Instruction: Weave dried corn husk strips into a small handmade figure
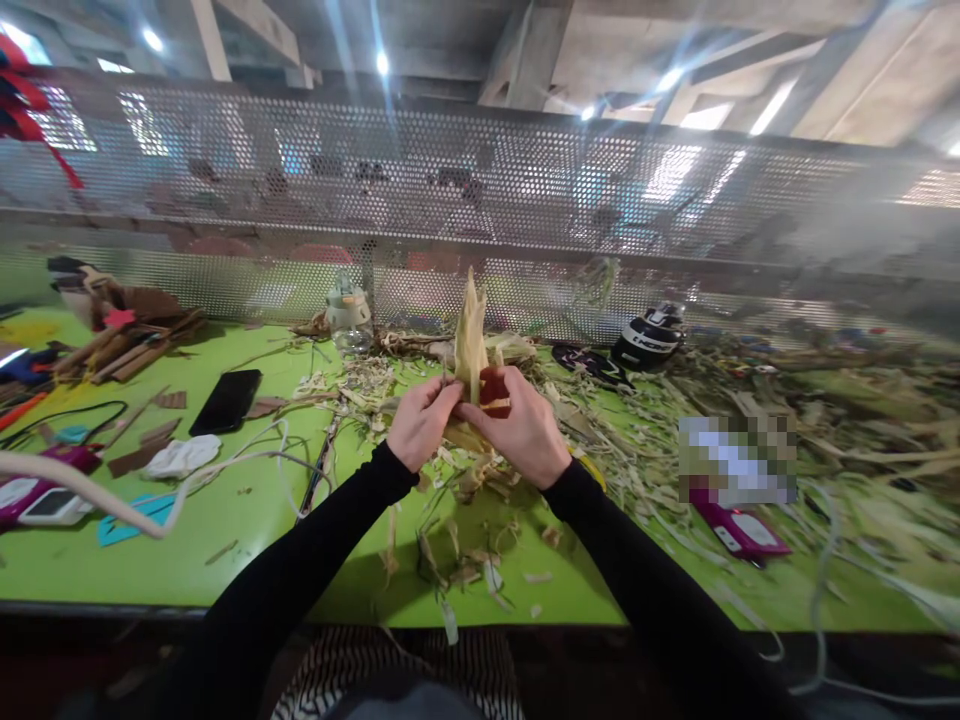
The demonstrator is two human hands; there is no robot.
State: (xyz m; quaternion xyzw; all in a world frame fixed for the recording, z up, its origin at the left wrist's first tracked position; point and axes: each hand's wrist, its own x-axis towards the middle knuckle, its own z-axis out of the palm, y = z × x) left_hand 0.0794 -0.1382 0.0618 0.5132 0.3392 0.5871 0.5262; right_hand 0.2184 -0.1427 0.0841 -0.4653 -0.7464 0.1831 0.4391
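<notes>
Both my hands meet over the middle of the green table, holding a pale dried corn husk piece (470, 335) whose pointed leaves stand upright. My left hand (421, 415) pinches its lower left side between thumb and fingers. On the other side, my right hand (525, 425) is closed round the base, its thumb reaching toward the left one. A dark red part (493, 388) shows between the right thumb and fingers; what it is I cannot make out. Loose husk scraps (480, 480) lie below the hands.
A black phone (226, 402) and a white cord (169, 520) lie to the left. Behind stand a clear bottle (349, 318) and a black bottle (651, 338) before a perforated metal screen (420, 180). Husk strips (660, 470) and a magenta device (741, 530) are at right.
</notes>
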